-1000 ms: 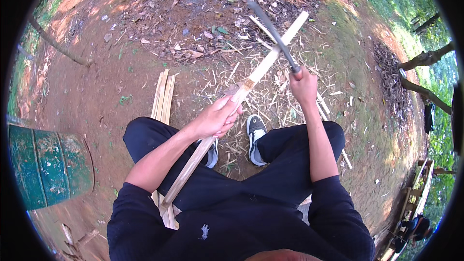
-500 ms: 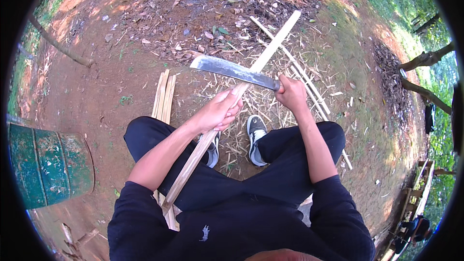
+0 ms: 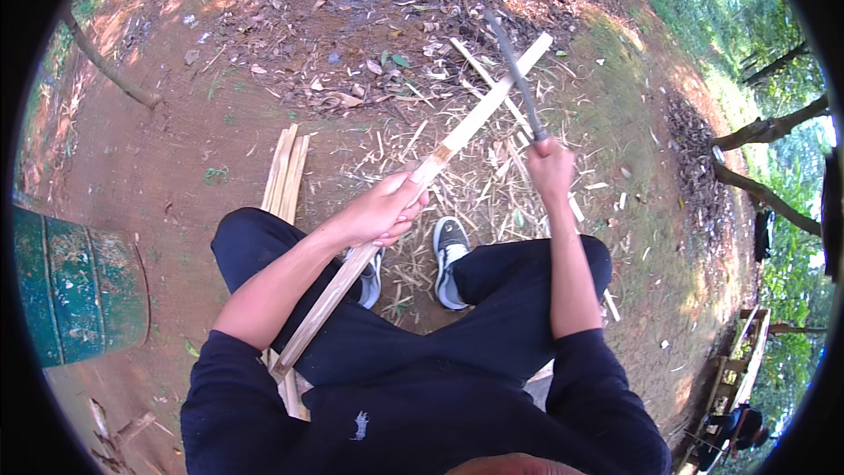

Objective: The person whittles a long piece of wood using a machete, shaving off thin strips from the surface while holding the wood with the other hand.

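Note:
My left hand is wrapped round a long pale bamboo strip. The strip slants from beside my left thigh up toward the far right, with a brown node-like band just beyond my fingers. In my right hand is the handle of a machete. Its blade points away from me, nearly edge-on to my view, and crosses the strip near the far end. Whether blade and strip touch, I cannot tell.
Several cut strips lie by my left knee. Shavings cover the soil around my shoes, with more strips farther off. A green drum stands at left; a person shows at far lower right.
My right hand has moved slightly right; the machete has swung from lying across the strip to pointing away, now nearer its far end. The brown band on the strip has come into view.

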